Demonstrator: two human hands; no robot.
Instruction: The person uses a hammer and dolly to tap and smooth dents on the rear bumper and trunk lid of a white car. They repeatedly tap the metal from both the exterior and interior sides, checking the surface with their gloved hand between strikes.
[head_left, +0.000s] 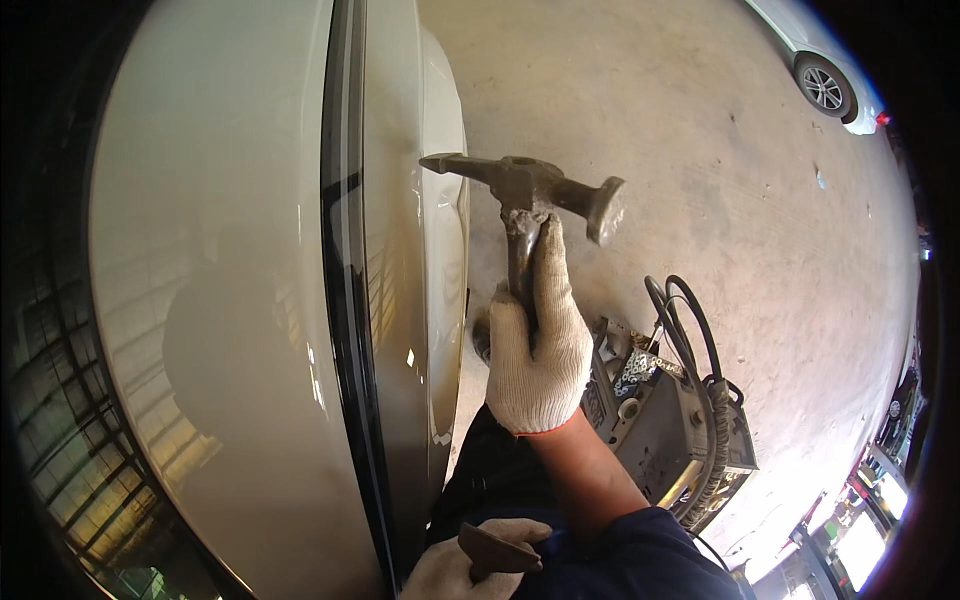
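My right hand [535,365], in a white knit glove, grips the handle of a body hammer [530,180], index finger stretched along it. The dark metal head has a pointed end at the left beside the car's pale panel [395,120] and a round flat face at the right; whether the tip touches the paint I cannot tell. My left hand [450,565], also gloved, is low at the bottom edge, closed on a brown metal tool [490,548] with a wedge-like head. A glossy black trim strip [343,250] runs along the car just left of the hammer.
Below right of my right hand stands a metal cart [650,450] with small parts and looped black hoses [700,340]. Another pale car with a wheel [823,88] sits at the upper right on the concrete floor [720,180]. Bright equipment [860,545] is at the lower right rim.
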